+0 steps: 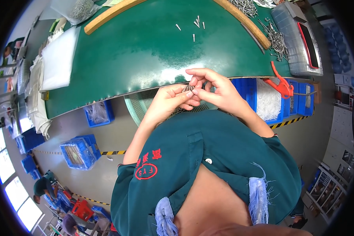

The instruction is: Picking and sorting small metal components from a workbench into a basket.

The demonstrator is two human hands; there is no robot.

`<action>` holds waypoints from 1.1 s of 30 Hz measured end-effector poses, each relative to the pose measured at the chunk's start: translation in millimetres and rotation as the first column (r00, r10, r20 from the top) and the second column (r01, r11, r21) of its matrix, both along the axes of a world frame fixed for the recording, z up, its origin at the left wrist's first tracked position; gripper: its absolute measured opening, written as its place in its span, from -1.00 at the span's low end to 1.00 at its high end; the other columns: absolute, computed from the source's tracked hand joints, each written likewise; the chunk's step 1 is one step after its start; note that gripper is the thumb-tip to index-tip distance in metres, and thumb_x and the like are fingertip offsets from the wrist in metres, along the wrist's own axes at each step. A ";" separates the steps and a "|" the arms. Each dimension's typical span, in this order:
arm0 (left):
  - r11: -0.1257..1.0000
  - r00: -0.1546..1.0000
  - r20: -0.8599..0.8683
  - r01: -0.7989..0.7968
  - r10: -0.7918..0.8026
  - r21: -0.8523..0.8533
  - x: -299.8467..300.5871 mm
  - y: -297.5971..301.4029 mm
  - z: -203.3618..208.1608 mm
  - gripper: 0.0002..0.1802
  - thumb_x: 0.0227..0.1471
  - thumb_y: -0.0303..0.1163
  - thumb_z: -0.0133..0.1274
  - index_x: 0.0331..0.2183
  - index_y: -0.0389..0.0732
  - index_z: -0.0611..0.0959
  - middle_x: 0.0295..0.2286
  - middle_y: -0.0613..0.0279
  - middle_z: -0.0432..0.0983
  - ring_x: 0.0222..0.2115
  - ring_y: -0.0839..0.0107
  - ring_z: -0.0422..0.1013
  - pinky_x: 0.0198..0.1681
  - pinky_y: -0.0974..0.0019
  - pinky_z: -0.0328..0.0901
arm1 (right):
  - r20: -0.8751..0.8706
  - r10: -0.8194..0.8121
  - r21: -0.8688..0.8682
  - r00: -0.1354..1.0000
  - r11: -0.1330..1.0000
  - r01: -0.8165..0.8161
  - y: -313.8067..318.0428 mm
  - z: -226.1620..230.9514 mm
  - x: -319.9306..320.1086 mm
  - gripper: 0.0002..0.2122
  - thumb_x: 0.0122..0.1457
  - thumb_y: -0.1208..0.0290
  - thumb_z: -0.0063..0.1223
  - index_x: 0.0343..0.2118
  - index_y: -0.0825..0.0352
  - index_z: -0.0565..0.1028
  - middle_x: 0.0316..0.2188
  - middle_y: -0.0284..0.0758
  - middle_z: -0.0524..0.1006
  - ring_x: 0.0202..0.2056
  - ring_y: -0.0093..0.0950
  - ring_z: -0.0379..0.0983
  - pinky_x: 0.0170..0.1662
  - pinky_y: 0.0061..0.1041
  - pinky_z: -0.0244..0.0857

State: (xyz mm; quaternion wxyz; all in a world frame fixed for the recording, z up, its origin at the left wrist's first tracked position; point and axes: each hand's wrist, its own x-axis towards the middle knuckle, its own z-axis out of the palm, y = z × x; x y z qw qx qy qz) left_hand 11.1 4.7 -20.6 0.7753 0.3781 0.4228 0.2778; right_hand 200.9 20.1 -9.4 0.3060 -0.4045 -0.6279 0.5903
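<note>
My left hand (170,100) is closed round a small bunch of metal pins (188,89), just off the front edge of the green table (145,59). From the other side my right hand (218,91) meets it, thumb and fingertips pinching at the same bunch. The pins are partly hidden by the fingers. Below both hands a green mesh basket (134,105) holds more metal pieces, largely covered by my hands and shirt. Farther back on the tabletop, a few loose pins (193,37) lie scattered.
Wooden strips (113,15) border the work area. At the right are a heap of metal pins (277,41), a clear plastic box (303,47) with a red-edged phone (308,45), a red-handled tool (281,84) and blue bins (246,92). White sheets (59,59) lie left.
</note>
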 end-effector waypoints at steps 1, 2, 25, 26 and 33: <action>1.000 1.000 0.000 0.007 -0.007 -0.006 -0.3 0.1 1.1 -0.69 0.12 -0.35 -0.09 -0.17 -0.38 0.50 -0.36 0.12 0.52 -0.36 0.43 0.48 -0.31 0.48 0.39 | -0.016 0.004 -0.005 1.000 1.000 -0.004 -0.2 0.7 0.4 -0.60 0.05 0.57 -0.01 0.01 0.32 0.35 -0.29 -0.43 0.42 -0.30 -0.73 0.30 -0.34 -0.76 0.13; 1.000 1.000 0.000 0.014 -0.014 -0.012 -0.5 0.2 2.1 -0.69 0.11 -0.35 -0.08 -0.18 -0.38 0.51 -0.37 0.11 0.52 -0.37 0.44 0.49 -0.32 0.48 0.39 | -0.032 0.008 -0.011 0.999 1.000 -0.008 -0.3 1.5 0.7 -0.60 0.04 0.56 0.00 0.01 0.32 0.35 -0.30 -0.44 0.42 -0.31 -0.73 0.29 -0.34 -0.77 0.12; 0.965 0.961 -0.267 -0.004 0.076 0.260 -0.3 1.7 -5.7 -0.74 0.05 -0.45 -0.04 -0.19 -0.34 0.55 -0.43 0.23 0.55 -0.45 0.60 0.44 -0.34 0.50 0.36 | 0.131 -0.057 0.382 0.990 0.924 0.003 2.3 -2.2 -8.3 -0.68 -0.02 0.56 0.12 -0.14 0.32 0.47 -0.35 -0.36 0.44 -0.39 -0.65 0.38 -0.49 -0.71 0.20; 0.962 0.956 -0.285 0.008 0.073 0.273 -0.4 2.1 -5.2 -0.74 0.05 -0.45 -0.04 -0.21 -0.34 0.55 -0.44 0.22 0.55 -0.46 0.59 0.45 -0.34 0.50 0.37 | 0.135 -0.056 0.389 0.989 0.921 -0.001 2.4 -1.9 -8.4 -0.70 -0.02 0.56 0.12 -0.15 0.32 0.47 -0.35 -0.36 0.45 -0.39 -0.65 0.38 -0.49 -0.71 0.20; 0.967 0.938 -0.345 0.066 0.024 0.246 -1.2 5.8 3.4 -0.77 0.03 -0.44 -0.03 -0.28 -0.37 0.56 -0.46 0.19 0.57 -0.41 0.53 0.48 -0.32 0.47 0.37 | 0.146 -0.074 0.386 0.987 0.922 0.012 4.6 -7.4 -11.3 -0.80 0.05 0.55 0.03 -0.22 0.33 0.50 -0.37 -0.36 0.46 -0.40 -0.65 0.38 -0.46 -0.72 0.21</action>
